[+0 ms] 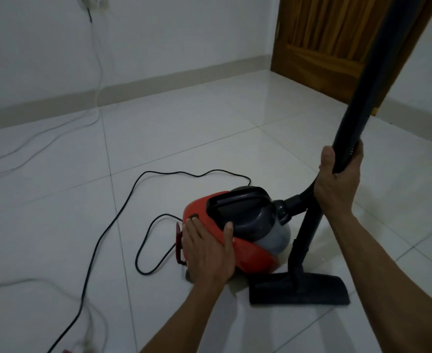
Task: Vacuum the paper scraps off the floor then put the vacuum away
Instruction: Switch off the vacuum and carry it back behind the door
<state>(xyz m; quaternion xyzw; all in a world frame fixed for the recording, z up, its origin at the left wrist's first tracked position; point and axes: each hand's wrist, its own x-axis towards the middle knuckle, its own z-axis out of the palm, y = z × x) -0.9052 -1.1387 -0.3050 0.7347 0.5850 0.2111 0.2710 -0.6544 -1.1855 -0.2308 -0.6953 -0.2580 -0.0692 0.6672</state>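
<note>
A small red and grey canister vacuum sits on the white tiled floor in front of me. My left hand lies flat on its red rear, fingertips at a dark button on top. My right hand is shut on the black hose and tube, which rises up and to the right. A second black tube runs down to the flat floor nozzle just right of the canister. The black power cord loops across the tiles to the left. No paper scraps are visible.
A wooden door stands at the back right. A white cable hangs from a wall socket at top left and trails over the floor. More cables lie at the lower left.
</note>
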